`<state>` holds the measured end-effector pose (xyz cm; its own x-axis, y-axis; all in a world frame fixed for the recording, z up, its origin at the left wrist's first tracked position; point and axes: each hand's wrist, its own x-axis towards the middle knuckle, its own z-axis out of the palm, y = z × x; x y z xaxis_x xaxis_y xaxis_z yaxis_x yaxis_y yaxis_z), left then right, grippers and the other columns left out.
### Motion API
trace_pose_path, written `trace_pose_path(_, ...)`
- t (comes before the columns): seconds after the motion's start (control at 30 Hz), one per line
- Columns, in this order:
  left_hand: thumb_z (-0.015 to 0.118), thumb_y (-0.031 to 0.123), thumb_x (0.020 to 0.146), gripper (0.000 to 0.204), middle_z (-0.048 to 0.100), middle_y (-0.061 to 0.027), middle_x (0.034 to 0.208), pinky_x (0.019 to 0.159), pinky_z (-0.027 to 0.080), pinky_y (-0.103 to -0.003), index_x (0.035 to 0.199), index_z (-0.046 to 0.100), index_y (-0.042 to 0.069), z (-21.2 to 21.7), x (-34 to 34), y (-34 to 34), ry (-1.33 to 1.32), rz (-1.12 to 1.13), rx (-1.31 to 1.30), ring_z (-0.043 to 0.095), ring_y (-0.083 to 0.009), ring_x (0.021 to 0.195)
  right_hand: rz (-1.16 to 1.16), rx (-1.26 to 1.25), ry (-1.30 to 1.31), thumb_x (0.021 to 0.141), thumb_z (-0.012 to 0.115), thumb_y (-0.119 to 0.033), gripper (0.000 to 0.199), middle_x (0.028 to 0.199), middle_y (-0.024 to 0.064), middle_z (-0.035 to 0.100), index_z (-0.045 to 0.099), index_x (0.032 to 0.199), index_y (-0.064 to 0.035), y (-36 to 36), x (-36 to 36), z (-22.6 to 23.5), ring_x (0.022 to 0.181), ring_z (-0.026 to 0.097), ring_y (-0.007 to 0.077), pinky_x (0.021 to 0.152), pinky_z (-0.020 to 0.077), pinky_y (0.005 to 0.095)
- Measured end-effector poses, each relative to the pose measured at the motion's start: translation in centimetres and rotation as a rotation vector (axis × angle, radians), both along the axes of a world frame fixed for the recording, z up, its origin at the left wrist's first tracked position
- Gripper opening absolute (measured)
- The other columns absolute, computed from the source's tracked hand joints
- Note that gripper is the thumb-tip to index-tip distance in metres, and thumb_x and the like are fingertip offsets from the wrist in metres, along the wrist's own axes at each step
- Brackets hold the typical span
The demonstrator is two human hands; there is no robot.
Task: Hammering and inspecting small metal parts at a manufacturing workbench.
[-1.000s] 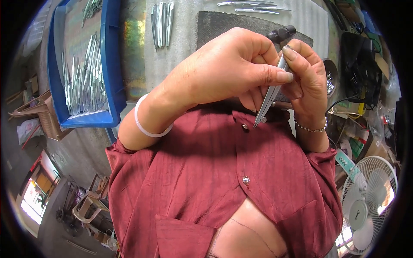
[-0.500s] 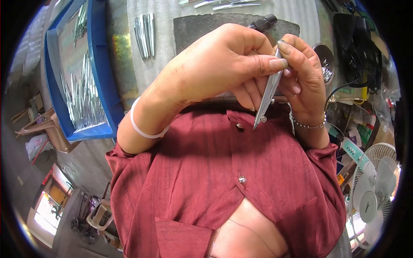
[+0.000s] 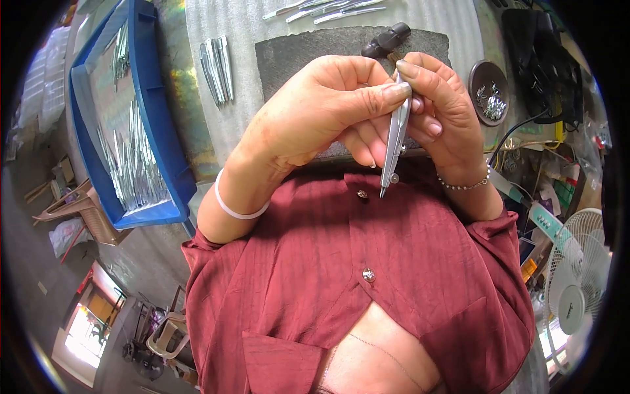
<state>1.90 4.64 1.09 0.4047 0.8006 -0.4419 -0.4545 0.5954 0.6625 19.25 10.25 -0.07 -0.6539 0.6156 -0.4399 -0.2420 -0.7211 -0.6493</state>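
Over the near edge of the bench, both hands hold a silver metal drawing compass, its legs together and its sharp tip pointing down toward my shirt. A small round screw stands out near the tip. My left hand is closed, thumb and fingers pinching the upper part from the left. Against the top end press the thumb and fingertips of my right hand, also closed. The hinge end is partly hidden by the fingers. Just beyond lies a hammer with a dark head on a dark slab.
At the left, a blue tray holds many slim metal parts. A row of similar metal legs lies left of the slab, with more at the far edge. To the right are a round bowl of small shiny parts and a fan.
The compass and both hands appear slightly left and lower in the picture, and the compass stands more upright. More of the hammer and the bowl shows. Both hands keep their grip.
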Motion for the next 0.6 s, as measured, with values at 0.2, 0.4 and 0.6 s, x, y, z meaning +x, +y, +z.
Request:
trace_pose_path(0.2, 0.056, 0.021, 0.092, 0.021, 0.062, -0.0071, 0.068, 0.040, 0.050, -0.018, 0.087, 0.055, 0.000, 0.0, -0.2, -0.4, -0.036, 0.025, -0.003, 0.061, -0.0115, 0.049, 0.006, 0.041, 0.004, 0.089, 0.057, -0.016, 0.016, 0.060, -0.0020, 0.051, 0.056, 0.078, -0.0049, -0.1, -0.4, 0.3, 0.038, 0.036, 0.0011, 0.033, 0.0279, 0.0155)
trace_pose_path(0.4, 0.062, 0.020, 0.088, 0.023, 0.063, -0.0092, 0.069, 0.045, 0.050, -0.020, 0.089, 0.053, -0.001, 0.2, -0.6, -1.2, -0.051, 0.057, 0.039, 0.062, -0.0123, 0.053, 0.040, 0.099, -0.058, 0.090, 0.057, -0.017, 0.016, 0.061, -0.0016, 0.052, 0.056, 0.078, -0.0056, -0.4, -0.9, 1.1, 0.040, 0.040, 0.0017, 0.035, 0.0293, 0.0155)
trace_pose_path(0.6, 0.061, 0.000, 0.085, 0.017, 0.063, -0.0060, 0.080, 0.054, 0.049, -0.019, 0.098, 0.050, -0.002, 0.8, -1.1, -4.9, 0.405, 0.334, 0.293, 0.060, -0.0071, 0.066, 0.025, 0.554, -0.184, 0.092, 0.051, -0.020, 0.020, 0.072, 0.0041, 0.063, 0.057, 0.081, -0.0055, 5.8, 1.3, 1.4, 0.045, 0.045, 0.0013, 0.041, 0.0337, 0.0152)
